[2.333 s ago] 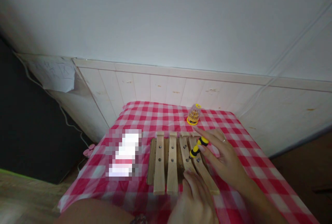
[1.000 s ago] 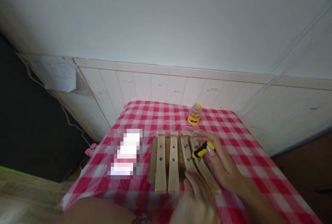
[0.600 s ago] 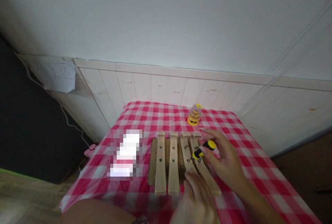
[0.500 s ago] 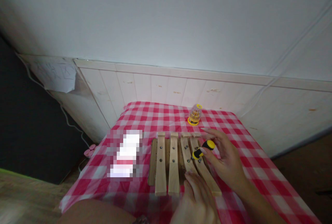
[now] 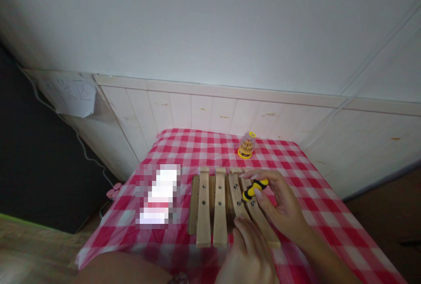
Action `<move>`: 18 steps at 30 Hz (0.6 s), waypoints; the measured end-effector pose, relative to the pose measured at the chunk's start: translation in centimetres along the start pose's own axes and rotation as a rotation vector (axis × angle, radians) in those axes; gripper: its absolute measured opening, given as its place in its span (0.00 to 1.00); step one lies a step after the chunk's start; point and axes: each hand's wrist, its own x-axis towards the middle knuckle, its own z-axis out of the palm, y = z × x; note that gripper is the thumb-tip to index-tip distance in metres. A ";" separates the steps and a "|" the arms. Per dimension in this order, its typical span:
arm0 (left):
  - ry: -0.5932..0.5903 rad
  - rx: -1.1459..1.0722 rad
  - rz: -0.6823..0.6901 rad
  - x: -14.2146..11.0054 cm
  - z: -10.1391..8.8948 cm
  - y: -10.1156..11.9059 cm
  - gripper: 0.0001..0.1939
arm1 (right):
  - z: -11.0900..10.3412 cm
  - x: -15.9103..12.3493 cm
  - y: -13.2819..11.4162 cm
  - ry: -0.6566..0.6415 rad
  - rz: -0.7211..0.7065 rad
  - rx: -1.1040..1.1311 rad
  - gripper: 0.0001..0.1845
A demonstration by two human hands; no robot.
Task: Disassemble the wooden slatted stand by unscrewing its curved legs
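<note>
Pinching the tilted yellow-and-black screwdriver (image 5: 251, 191), right grip (image 5: 285, 208) should square it over the round metal screw (image 5: 239, 203) leftward; left grip (image 5: 249, 251), open-fingered, steadies the pale wooden slat (image 5: 236, 194) beneath.

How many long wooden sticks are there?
4, side by side: leftmost stick; second stick; third stick, partly hidden by the left hand; rightmost stick, partly hidden by the right hand.

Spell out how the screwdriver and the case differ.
The screwdriver is slim, with a yellow-and-black handle; the case is broader, with a see-through cover. The screwdriver slants in the right hand; the case stands on the cloth, untouched. Both have yellow parts.
</note>
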 end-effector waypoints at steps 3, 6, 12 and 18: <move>-0.002 0.009 0.001 0.0 0.1 0.1 0.18 | 0.2 0.0 0.3 0.043 0.038 -0.002 0.06; -0.020 -0.003 0.001 -0.1 0.3 0.2 0.18 | 0.1 0.2 0.2 0.017 0.082 -0.051 0.08; 0.029 0.015 -0.003 -0.2 0.7 0.3 0.18 | -0.3 -0.1 -0.3 -0.099 -0.001 -0.075 0.20; 0.039 0.021 0.015 -0.2 0.8 0.3 0.19 | 0.3 -0.2 0.3 -0.110 -0.054 -0.095 0.18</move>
